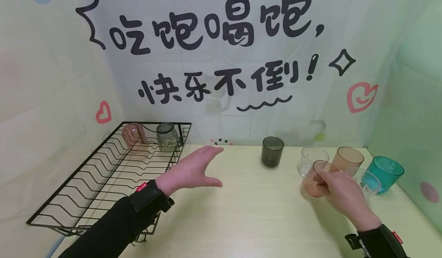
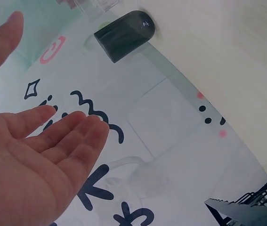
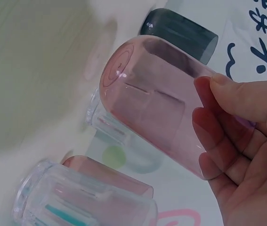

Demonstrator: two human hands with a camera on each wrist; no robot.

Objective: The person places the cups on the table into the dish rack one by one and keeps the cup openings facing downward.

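Note:
My right hand point(image 1: 345, 192) holds a pink see-through glass point(image 3: 145, 101) near its rim, thumb on one side and fingers on the other. In the head view that glass looks slightly tilted; whether its base touches the table I cannot tell. Close around it are a clear glass point(image 1: 306, 165), another pinkish glass point(image 1: 349, 159), a second clear glass point(image 3: 105, 197) partly behind the hand, and a teal glass point(image 1: 388, 173). Farther left a dark grey glass point(image 1: 272, 153) stands upright. My left hand point(image 1: 193, 169) hovers beside the rack, fingers extended and thumb apart, holding nothing.
A black wire dish rack point(image 1: 180, 135) stands along the left side. At its far end sit a pink glass point(image 1: 134, 135) and a grey glass point(image 1: 167, 137), both apparently upside down. A printed sheet point(image 1: 214, 116) hangs behind the pale table point(image 1: 248, 219), with side walls left and right.

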